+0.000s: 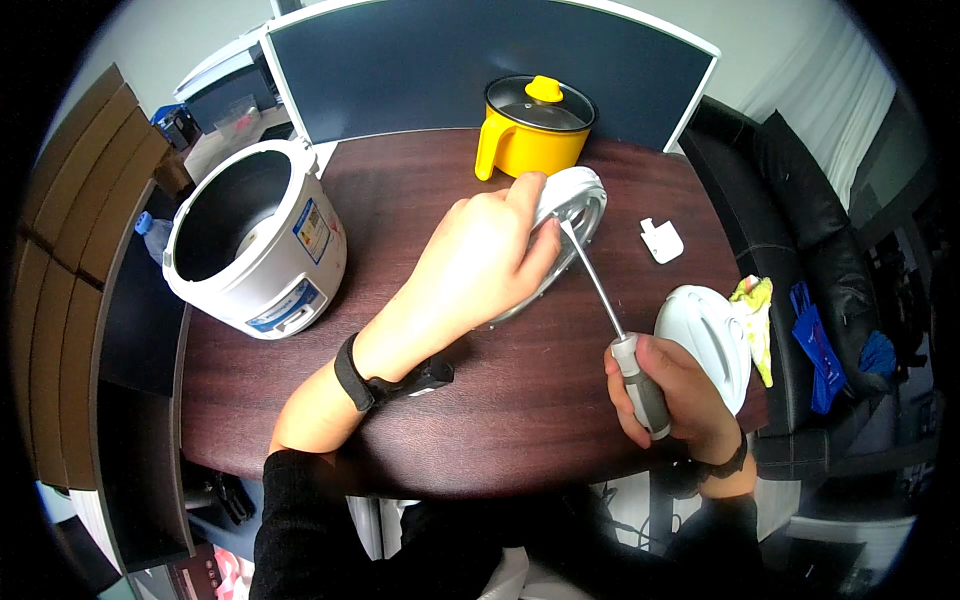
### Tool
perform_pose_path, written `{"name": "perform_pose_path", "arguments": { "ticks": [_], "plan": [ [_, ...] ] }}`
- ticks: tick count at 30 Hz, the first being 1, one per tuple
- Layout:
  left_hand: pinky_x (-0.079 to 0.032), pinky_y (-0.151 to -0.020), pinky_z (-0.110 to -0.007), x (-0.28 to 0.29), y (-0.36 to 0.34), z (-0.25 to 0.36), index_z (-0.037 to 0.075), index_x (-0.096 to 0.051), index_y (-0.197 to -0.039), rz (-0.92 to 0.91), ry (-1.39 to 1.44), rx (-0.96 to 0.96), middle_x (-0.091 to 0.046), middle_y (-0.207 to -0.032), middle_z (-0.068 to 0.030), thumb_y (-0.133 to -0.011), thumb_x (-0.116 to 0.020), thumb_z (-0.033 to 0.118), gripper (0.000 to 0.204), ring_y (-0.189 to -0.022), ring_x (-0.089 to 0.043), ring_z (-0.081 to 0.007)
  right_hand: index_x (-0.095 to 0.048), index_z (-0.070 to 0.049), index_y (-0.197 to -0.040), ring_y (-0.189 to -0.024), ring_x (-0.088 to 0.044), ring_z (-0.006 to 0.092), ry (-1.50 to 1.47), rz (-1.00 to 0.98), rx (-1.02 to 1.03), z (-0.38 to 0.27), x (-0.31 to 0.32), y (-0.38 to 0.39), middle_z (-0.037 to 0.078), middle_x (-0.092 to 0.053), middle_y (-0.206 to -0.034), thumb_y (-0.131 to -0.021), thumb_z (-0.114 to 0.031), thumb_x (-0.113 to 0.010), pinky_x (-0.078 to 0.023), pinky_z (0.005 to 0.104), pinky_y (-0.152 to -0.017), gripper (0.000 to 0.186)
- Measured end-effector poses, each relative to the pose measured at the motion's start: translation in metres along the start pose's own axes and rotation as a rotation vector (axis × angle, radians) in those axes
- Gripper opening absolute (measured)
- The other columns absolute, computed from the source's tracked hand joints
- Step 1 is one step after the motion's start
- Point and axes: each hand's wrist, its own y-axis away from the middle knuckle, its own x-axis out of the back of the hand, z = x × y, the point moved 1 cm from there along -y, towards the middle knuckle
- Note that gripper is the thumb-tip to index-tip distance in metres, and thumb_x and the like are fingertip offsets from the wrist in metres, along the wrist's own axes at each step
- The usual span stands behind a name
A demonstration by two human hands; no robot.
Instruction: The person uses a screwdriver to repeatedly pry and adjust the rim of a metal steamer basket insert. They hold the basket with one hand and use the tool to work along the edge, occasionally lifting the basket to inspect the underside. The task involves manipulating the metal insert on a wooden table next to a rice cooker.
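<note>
**Screwdriver held to a round lid part on the dark surface**

Nearest, at the right, the right hand (672, 398) has its grip closed around the grey handle of a screwdriver (618, 332). The thin metal shaft goes up and to the left, and its tip meets the round lid part (578, 208) near the middle of the surface (520, 400), which is dark brown wood.

The left hand (478, 262) comes in from the near left with a black strap on the wrist. It lies over the lid part; its fingers are pressed on the white rim and hold the part tilted on its edge. The part is round, white on the outside and metal grey inside.

Just beside the right hand, at the right edge of the surface, lies a white domed cover (705, 340), and a yellow cloth (755, 310) touches its far right side. A little farther, a small white plastic piece (661, 240) lies alone.

At the left stands a white rice cooker body (262, 240), open on top and well apart from the hands. At the far side, before a dark blue partition (470, 65), stands a yellow pot (532, 125) with a glass lid.
</note>
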Motion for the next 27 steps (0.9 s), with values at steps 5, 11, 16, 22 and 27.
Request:
{"name": "perform_pose_path", "arguments": {
  "ticks": [5,11,16,22,27],
  "plan": [
    [-0.053,-0.064,-0.044,0.000,-0.001,-0.003,-0.008,-0.054,-0.115,-0.015,-0.012,-0.013,-0.064,-0.073,-0.0275,-0.088,-0.062,0.015,0.036,-0.070,-0.068,-0.0406,-0.059,-0.002,-0.098,-0.056,-0.060,0.0171,0.968,0.416,0.346,-0.012,0.005,0.004,0.009,-0.060,-0.072,-0.097,-0.024,-0.062,-0.044,0.0288,-0.050,0.022],
    [-0.053,-0.064,-0.043,0.001,-0.002,-0.005,-0.007,-0.055,-0.115,-0.017,-0.021,0.008,-0.064,-0.071,-0.0255,-0.088,-0.063,0.016,0.036,-0.069,-0.068,-0.0390,-0.061,-0.002,-0.094,-0.066,-0.067,0.0300,1.376,0.632,0.626,-0.027,0.007,0.005,0.015,-0.066,-0.077,-0.088,-0.017,-0.072,-0.050,0.0353,-0.058,0.020],
    [-0.053,-0.064,-0.041,0.002,-0.002,-0.004,-0.007,-0.055,-0.115,-0.034,-0.015,0.007,-0.065,-0.072,-0.0256,-0.089,-0.063,0.016,0.036,-0.069,-0.069,-0.0383,-0.061,-0.002,-0.093,-0.065,-0.067,0.0309,1.453,0.617,0.654,-0.033,0.007,0.004,0.015,-0.067,-0.078,-0.086,-0.016,-0.074,-0.050,0.0359,-0.057,0.021],
    [-0.054,-0.064,-0.041,0.001,-0.002,-0.004,-0.007,-0.055,-0.116,-0.038,-0.001,0.009,-0.065,-0.073,-0.0256,-0.089,-0.062,0.017,0.037,-0.070,-0.069,-0.0379,-0.061,-0.002,-0.093,-0.065,-0.067,0.0309,1.438,0.621,0.639,-0.029,0.009,0.005,0.015,-0.067,-0.078,-0.085,-0.017,-0.075,-0.050,0.0356,-0.056,0.022],
    [-0.054,-0.065,-0.041,0.002,-0.002,-0.003,-0.007,-0.055,-0.116,-0.034,0.000,0.003,-0.065,-0.073,-0.0256,-0.090,-0.061,0.017,0.036,-0.070,-0.069,-0.0378,-0.061,-0.002,-0.094,-0.066,-0.067,0.0311,1.525,0.629,0.685,-0.031,0.010,0.004,0.015,-0.067,-0.079,-0.084,-0.018,-0.076,-0.051,0.0361,-0.057,0.024]
  ]
}}
